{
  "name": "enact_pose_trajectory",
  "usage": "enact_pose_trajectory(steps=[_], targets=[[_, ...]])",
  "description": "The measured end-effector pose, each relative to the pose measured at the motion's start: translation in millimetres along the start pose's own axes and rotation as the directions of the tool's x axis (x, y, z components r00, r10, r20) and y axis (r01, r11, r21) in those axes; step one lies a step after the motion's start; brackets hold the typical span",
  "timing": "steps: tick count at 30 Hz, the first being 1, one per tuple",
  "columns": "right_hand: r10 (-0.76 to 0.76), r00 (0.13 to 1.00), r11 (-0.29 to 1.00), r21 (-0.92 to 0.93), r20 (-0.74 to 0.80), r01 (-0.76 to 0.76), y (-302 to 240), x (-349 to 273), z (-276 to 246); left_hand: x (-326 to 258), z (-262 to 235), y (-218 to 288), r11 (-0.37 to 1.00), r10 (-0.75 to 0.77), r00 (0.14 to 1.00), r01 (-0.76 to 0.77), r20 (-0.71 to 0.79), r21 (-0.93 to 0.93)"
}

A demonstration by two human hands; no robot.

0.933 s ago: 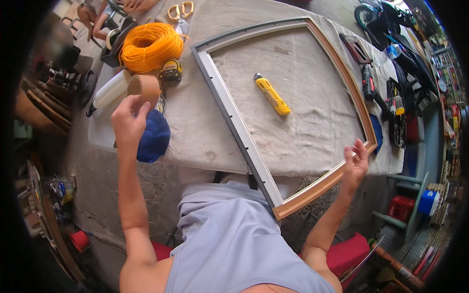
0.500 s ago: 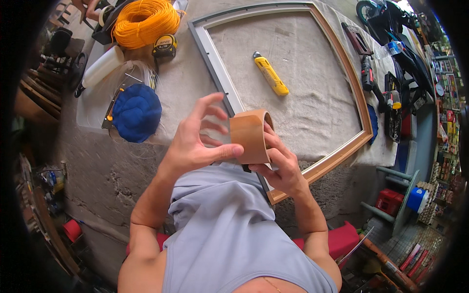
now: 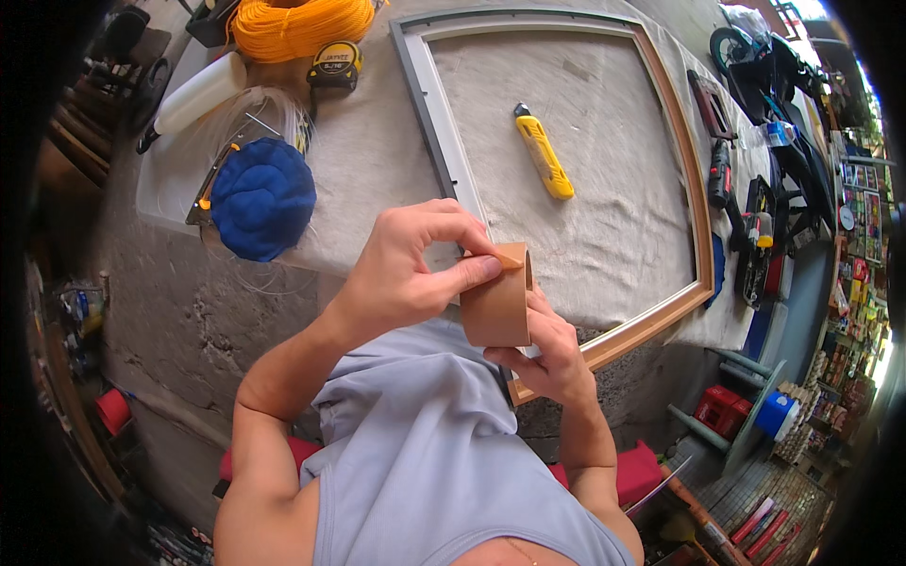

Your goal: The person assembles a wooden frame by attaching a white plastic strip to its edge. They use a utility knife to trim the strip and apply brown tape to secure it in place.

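In the head view, near the centre and slightly toward 4 o'clock, a roll of brown packing tape (image 3: 494,316), held up in both hands before the near edge of a cloth-covered surface (image 3: 368,141), open core turned toward 3 o'clock. At 10 o'clock from the roll, the left hand (image 3: 415,262), thumb and forefinger brought together at the tips on a small flap of tape (image 3: 511,256) along the roll's top, with a rounded gap behind the pinch. At 4 o'clock from the roll, the right hand (image 3: 554,354), half closed around the open rim, thumb by the lower edge; fingertips hidden, so cannot tell how deep inside the core.

Beyond the hands, sweeping from 12 to 5 o'clock, a large rectangular frame (image 3: 696,208), partly grey and white, partly wood-brown, near corner jutting past the surface's edge. Within the frame's outline, at 1 o'clock, a yellow utility knife (image 3: 545,158), lying aslant. At 10 o'clock, a round blue cloth pad (image 3: 261,198); farther out, a white roll (image 3: 200,94) with a black end. At 11 o'clock, a yellow-and-black tape measure (image 3: 336,68), just beside a coil of orange cord (image 3: 302,28). Outside the frame at 2 o'clock, a black-and-red tool (image 3: 720,174), and farther off, a motorcycle (image 3: 766,64). At 4 o'clock, below surface level, a red crate (image 3: 719,410).
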State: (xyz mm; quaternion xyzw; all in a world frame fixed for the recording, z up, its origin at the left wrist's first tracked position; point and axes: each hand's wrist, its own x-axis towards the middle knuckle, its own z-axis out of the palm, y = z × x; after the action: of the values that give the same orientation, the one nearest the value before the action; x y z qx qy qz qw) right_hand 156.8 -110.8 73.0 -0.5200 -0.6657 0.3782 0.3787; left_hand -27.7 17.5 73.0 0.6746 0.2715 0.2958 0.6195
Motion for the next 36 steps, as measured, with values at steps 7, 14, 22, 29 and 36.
enact_pose_trajectory(steps=[7,14,22,29,36], targets=[[-0.067,0.981,0.993,0.083,-0.182,0.084,-11,13,12,0,-4,16,0.812,0.503,0.843,-0.385,-0.190,0.438],[0.413,0.911,0.869,0.304,-0.014,-0.390,20,61,4,60,-55,-17,0.664,0.553,0.800,-0.254,-0.233,0.704],[0.295,0.955,0.813,0.515,0.034,-0.270,64,206,2,182,-143,-127,0.536,0.383,0.774,0.260,-0.505,0.804],[0.289,0.957,0.752,0.614,0.020,-0.240,79,240,9,197,-153,-146,0.460,0.473,0.768,0.203,-0.432,0.864],[0.289,0.957,0.749,0.625,-0.009,-0.220,84,250,6,197,-155,-146,0.682,0.301,0.773,0.236,-0.559,0.692]])
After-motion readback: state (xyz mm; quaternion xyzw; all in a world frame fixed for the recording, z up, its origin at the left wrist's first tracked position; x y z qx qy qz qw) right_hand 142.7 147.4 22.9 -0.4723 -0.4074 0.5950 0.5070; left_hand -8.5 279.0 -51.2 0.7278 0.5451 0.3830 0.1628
